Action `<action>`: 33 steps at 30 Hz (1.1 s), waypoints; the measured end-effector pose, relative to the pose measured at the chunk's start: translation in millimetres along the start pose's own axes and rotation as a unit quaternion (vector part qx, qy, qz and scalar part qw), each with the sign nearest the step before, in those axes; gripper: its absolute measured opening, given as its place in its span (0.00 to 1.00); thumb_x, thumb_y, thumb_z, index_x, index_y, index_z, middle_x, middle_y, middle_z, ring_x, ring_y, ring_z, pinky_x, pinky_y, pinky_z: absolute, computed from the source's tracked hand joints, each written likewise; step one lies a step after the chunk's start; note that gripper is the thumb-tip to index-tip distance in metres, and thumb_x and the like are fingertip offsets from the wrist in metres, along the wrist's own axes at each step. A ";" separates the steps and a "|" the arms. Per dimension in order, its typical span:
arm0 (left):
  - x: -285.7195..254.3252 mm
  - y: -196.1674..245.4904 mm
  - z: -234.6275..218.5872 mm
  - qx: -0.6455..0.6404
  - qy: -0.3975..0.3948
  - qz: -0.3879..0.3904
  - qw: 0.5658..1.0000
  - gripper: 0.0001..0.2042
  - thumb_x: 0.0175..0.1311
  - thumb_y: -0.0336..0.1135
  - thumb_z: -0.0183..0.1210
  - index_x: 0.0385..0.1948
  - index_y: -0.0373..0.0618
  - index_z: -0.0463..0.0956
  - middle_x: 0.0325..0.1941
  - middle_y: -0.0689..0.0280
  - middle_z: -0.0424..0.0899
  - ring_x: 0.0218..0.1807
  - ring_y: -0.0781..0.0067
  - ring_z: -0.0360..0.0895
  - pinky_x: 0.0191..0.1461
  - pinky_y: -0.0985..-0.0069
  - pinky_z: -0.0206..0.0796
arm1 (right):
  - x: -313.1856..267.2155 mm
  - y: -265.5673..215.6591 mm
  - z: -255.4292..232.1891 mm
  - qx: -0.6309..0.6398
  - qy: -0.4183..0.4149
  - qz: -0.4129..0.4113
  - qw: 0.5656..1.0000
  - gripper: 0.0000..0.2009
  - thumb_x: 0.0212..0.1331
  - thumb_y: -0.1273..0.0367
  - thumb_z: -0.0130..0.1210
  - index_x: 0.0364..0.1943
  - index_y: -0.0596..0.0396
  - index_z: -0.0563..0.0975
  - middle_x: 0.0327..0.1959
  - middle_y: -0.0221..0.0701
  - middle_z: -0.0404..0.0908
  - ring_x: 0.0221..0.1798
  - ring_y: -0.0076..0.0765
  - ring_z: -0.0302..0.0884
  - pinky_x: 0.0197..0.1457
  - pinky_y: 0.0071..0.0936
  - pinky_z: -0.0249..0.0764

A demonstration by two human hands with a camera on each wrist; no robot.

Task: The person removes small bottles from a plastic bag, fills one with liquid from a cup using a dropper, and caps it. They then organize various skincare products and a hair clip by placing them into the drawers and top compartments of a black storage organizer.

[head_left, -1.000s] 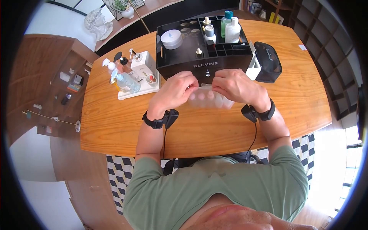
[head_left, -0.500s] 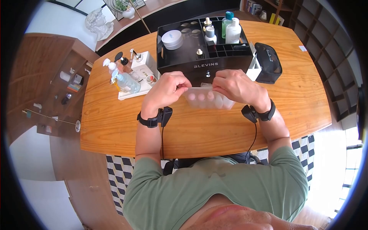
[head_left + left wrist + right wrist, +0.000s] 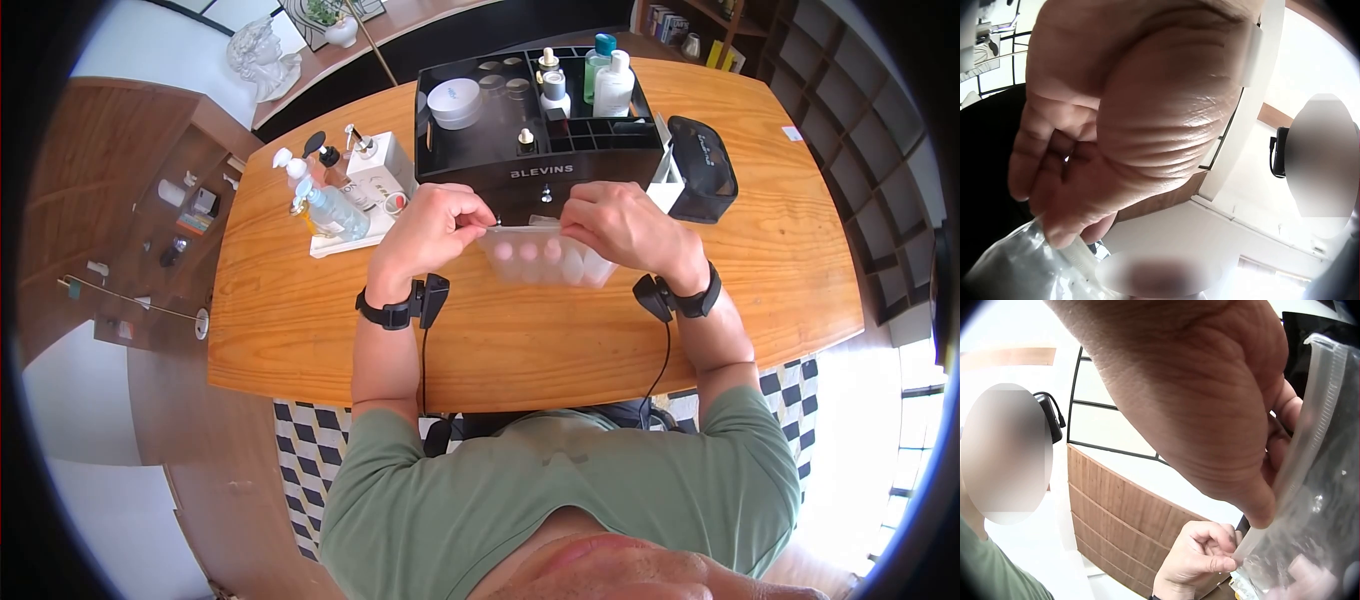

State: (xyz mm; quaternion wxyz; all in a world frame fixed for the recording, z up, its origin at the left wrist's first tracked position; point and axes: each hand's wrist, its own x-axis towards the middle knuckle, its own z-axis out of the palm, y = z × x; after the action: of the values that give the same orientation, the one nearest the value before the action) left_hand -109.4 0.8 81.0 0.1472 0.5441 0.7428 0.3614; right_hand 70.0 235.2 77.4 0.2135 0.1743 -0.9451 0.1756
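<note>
A clear plastic zip bag point(image 3: 530, 268) hangs upright between both hands, in front of the black organizer point(image 3: 490, 185). Several pale pink, rounded items show through its wall. My left hand point(image 3: 428, 230) pinches the bag's upper left corner between thumb and fingers. Further along the top, my right hand point(image 3: 628, 225) grips the zip strip with its thumb in front. Seen from the right wrist, the ribbed zip strip point(image 3: 1322, 419) runs under the right thumb point(image 3: 1260, 509) down to the left hand point(image 3: 1194, 556). In the left wrist view the bag point(image 3: 1013, 269) hangs below the thumb.
On the organizer stand a white round jar point(image 3: 455, 104), a white bottle point(image 3: 613, 88), a green bottle point(image 3: 597, 65) and small dropper bottles. A white tray point(image 3: 335, 243) with pump bottles is at the left, and a black mesh pouch point(image 3: 702, 170) at the right of the wooden table point(image 3: 540, 345).
My left hand has moved left along the top edge of the bag, from near its middle to the left corner. The right hand keeps its hold, and the head view has shifted slightly.
</note>
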 end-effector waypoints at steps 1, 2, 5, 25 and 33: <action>-0.1 0.5 0.3 0.000 0.000 0.000 1.000 0.06 0.58 0.17 0.66 0.35 0.34 0.86 0.33 0.63 0.85 0.36 0.76 0.83 0.39 0.77 0.74 | -0.4 0.7 0.7 0.000 0.000 0.000 1.000 0.07 0.60 0.70 0.64 0.30 0.58 0.79 0.32 0.37 0.80 0.38 0.50 0.82 0.41 0.41 0.80; -0.4 1.3 0.4 0.002 0.006 -0.004 1.000 0.05 0.58 0.18 0.67 0.35 0.35 0.86 0.33 0.64 0.85 0.36 0.76 0.83 0.39 0.77 0.74 | -1.1 2.0 2.3 0.006 0.009 -0.005 1.000 0.06 0.58 0.71 0.65 0.31 0.58 0.79 0.31 0.37 0.79 0.36 0.50 0.81 0.39 0.41 0.78; -1.1 2.4 2.3 0.001 0.015 0.000 1.000 0.04 0.59 0.19 0.67 0.35 0.35 0.86 0.33 0.64 0.85 0.35 0.75 0.83 0.38 0.77 0.73 | -1.5 2.8 2.4 0.012 0.016 -0.010 1.000 0.06 0.57 0.72 0.66 0.32 0.58 0.80 0.31 0.37 0.79 0.35 0.51 0.80 0.37 0.42 0.77; 12.3 3.8 31.6 0.038 0.000 0.075 0.996 0.04 0.61 0.25 0.67 0.35 0.38 0.83 0.37 0.60 0.81 0.36 0.63 0.84 0.40 0.72 0.76 | -7.3 5.9 -5.5 -0.007 -0.040 0.018 0.999 0.07 0.61 0.70 0.61 0.27 0.56 0.78 0.30 0.37 0.80 0.36 0.52 0.82 0.40 0.44 0.79; 11.9 12.7 46.5 0.087 0.029 0.156 0.984 0.04 0.59 0.24 0.65 0.35 0.41 0.84 0.36 0.60 0.81 0.39 0.55 0.81 0.42 0.66 0.75 | -3.5 1.0 12.9 -0.014 0.000 -0.027 1.000 0.08 0.61 0.70 0.61 0.27 0.56 0.75 0.27 0.35 0.77 0.33 0.49 0.81 0.36 0.42 0.78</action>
State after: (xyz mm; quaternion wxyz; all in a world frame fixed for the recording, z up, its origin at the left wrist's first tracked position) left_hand -76.3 31.0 59.7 0.0198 0.6533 0.6814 0.3294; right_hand 68.2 231.7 64.6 0.2206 0.1964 -0.9424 0.1568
